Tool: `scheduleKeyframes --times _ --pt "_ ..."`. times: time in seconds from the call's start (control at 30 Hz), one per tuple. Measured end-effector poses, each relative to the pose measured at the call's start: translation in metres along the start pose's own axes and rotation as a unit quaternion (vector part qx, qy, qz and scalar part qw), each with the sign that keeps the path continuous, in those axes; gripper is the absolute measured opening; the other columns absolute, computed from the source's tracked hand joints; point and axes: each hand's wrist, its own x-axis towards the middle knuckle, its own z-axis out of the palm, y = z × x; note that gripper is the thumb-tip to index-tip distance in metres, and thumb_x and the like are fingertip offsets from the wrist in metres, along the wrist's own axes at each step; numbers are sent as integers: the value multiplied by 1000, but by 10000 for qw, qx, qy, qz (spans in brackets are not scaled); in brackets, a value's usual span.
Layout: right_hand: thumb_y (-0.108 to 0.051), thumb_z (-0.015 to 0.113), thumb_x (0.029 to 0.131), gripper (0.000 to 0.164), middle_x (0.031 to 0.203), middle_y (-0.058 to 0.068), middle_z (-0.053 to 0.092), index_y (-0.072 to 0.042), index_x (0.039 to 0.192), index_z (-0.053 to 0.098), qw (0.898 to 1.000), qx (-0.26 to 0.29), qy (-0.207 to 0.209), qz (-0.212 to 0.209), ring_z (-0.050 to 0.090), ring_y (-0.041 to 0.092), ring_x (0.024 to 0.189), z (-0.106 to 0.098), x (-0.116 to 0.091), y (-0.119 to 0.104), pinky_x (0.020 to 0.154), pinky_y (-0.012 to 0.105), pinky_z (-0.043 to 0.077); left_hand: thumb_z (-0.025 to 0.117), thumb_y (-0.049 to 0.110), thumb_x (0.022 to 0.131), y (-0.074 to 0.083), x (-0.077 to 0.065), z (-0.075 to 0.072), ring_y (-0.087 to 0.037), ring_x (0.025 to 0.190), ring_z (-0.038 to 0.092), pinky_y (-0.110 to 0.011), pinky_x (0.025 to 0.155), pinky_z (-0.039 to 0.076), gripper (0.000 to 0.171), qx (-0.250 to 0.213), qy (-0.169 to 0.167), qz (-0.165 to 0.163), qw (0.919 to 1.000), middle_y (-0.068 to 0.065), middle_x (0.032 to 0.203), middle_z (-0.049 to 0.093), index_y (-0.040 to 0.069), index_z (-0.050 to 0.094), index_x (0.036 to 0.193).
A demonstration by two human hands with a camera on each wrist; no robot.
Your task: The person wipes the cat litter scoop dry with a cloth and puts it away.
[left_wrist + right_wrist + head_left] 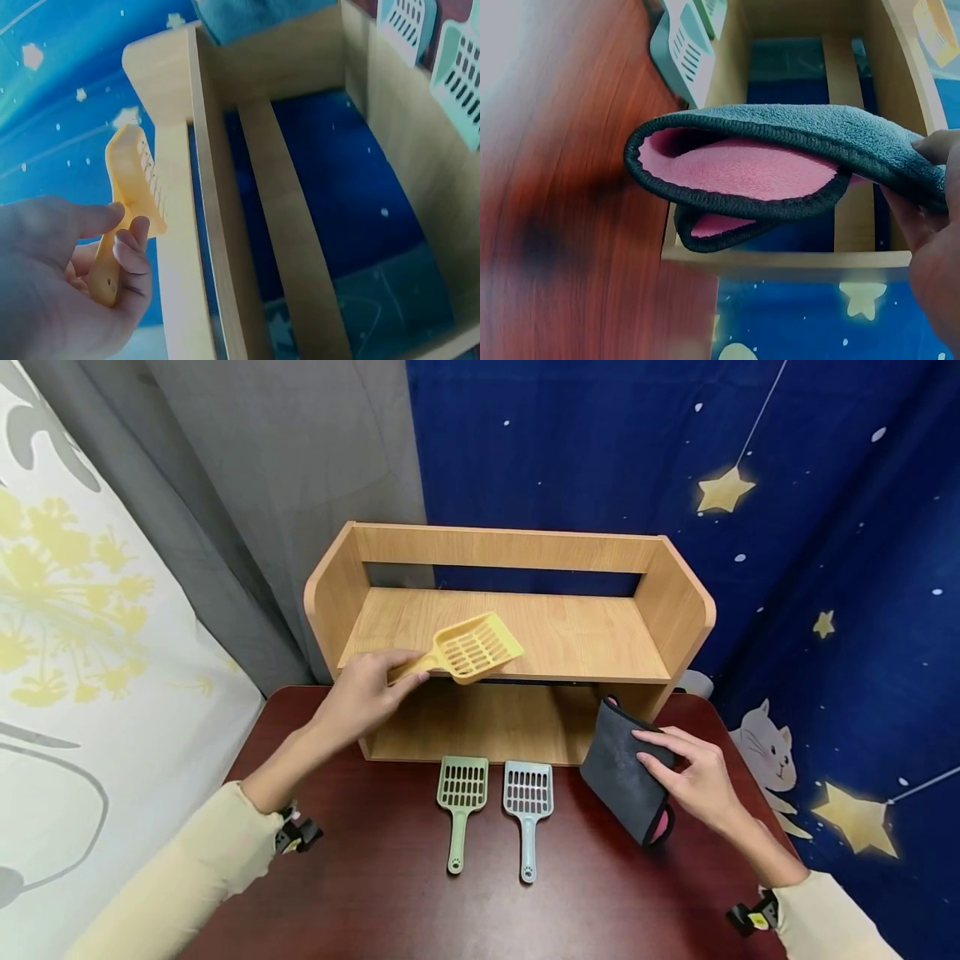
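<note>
My left hand (369, 689) grips the handle of a yellow litter scoop (480, 647), holding it in front of the wooden shelf's (510, 627) upper board. In the left wrist view, thumb and fingers close round that scoop's handle (105, 274). On the right, my right hand (693, 772) pinches a folded grey cloth (626, 768) by its edge. Pink lining and black edging of the cloth (742, 169) show in the right wrist view. Between the hands, a green litter scoop (462, 785) and a blue-grey litter scoop (528, 789) lie side by side, handles toward me.
The two-level shelf stands at the back of a dark red table (360, 860). A grey curtain (300, 468) and a blue starry curtain (570, 452) hang behind it. White patterned fabric (97, 635) borders the left side.
</note>
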Motion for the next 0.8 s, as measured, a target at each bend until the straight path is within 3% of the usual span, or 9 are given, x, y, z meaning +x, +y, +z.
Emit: scheduleKeyframes --times 0.27,0.43,0.6,0.8 --pt "22 86 68 47 96 10 77 1 110 81 9993 -179 -321 78 65 10 86 -6 6 8 78 11 47 71 19 103 -28 27 -8 -27 76 56 -34 63 39 36 412 30 -811 9958 -20 118 76 -2 72 132" --pt "23 85 69 44 95 12 76 3 108 80 9984 -241 -413 288 64 14 82 -7 6 11 74 12 46 71 19 103 -41 39 -7 -31 94 65 -37 71 43 36 575 -79 -1123 9920 -22 133 70 0 71 134" --pt "20 86 70 45 96 8 77 -1 110 81 9981 -295 -455 304 64 11 83 -6 6 12 73 12 46 70 18 103 -51 51 -1 -31 82 62 -32 62 38 34 574 -4 -1378 9888 -22 126 73 -1 74 130" --pt "15 87 73 47 99 3 77 -6 114 82 9983 -246 -505 137 66 7 87 -4 6 14 79 11 47 69 17 103 -57 63 5 -29 84 58 -30 64 37 34 689 205 -1633 9840 -25 123 73 -5 73 128"
